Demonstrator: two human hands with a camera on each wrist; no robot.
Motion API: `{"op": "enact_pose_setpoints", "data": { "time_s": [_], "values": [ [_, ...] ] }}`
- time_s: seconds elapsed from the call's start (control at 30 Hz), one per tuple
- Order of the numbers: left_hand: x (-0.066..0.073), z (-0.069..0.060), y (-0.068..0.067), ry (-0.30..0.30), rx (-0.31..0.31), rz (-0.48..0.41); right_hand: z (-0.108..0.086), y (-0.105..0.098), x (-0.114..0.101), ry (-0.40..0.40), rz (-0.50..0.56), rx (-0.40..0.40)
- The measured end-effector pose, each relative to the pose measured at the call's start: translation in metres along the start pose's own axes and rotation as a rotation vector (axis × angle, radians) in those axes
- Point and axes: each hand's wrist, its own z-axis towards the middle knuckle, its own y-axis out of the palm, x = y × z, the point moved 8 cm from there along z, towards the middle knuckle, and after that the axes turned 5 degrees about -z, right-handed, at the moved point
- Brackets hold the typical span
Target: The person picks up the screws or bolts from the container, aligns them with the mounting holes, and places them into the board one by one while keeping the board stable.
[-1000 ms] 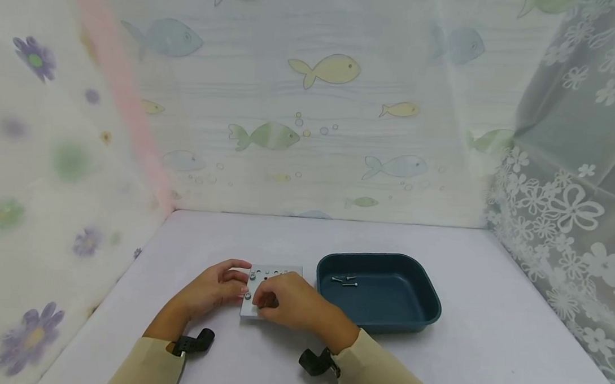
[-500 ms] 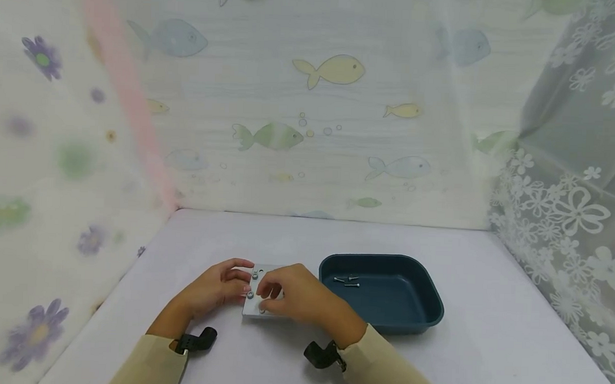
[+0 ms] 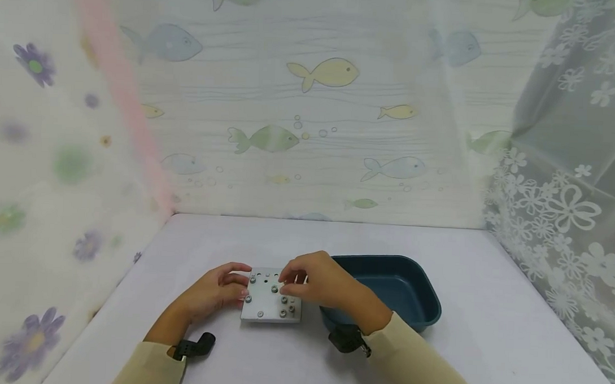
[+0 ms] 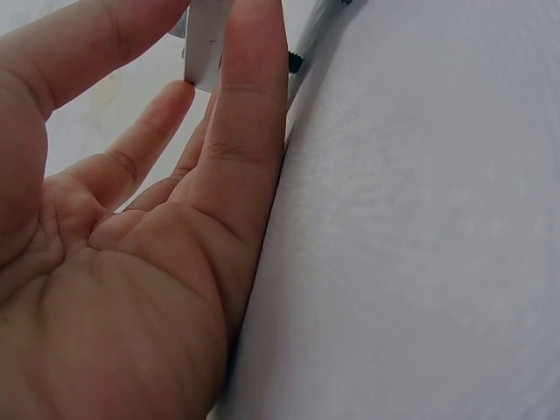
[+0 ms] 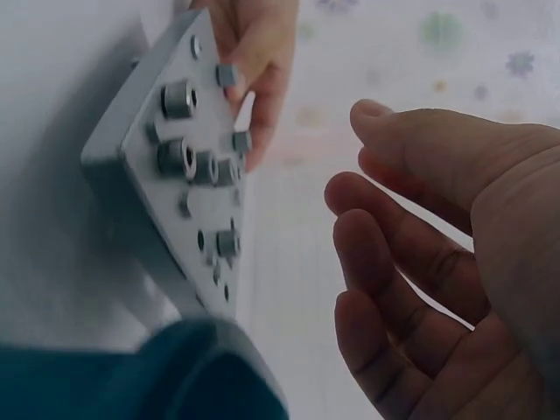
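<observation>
A light grey metal plate lies on the table, with several socket head screws standing in its holes and other holes bare. One low screw head sits near the plate's front left corner. My left hand holds the plate by its left edge, thumb and fingertips against it; the left wrist view shows the plate's edge at the fingertips. Above the plate's right side hovers my right hand, fingers loosely bent and apart, with nothing visible between them. It is raised off the plate in the right wrist view.
A dark blue tray stands just right of the plate, its left part hidden by my right hand and forearm. White table cloth surrounds both. Patterned curtains close off the back and sides.
My right hand has come off the plate's front left area and moved right and away from me, toward the tray. More of the plate's screws show. The left hand stays at the edge.
</observation>
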Motion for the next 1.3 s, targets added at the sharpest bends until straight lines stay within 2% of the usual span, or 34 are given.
{"op": "enact_pose_setpoints", "data": {
  "time_s": [0.37, 0.7, 1.0, 1.3],
  "values": [
    [0.004, 0.000, 0.005, 0.019, -0.019, -0.022, -0.013, -0.026, 0.033, 0.045, 0.046, 0.022],
    [0.004, -0.002, 0.004, 0.012, -0.010, -0.037, -0.027, -0.043, 0.066, 0.123, 0.103, -0.024],
    [0.005, -0.003, 0.003, 0.017, -0.022, -0.065, -0.037, -0.049, 0.101, 0.129, 0.109, -0.058],
    [0.005, -0.004, 0.004, 0.010, -0.016, -0.056, -0.046, -0.044, 0.133, 0.151, 0.112, -0.147]
  ]
}}
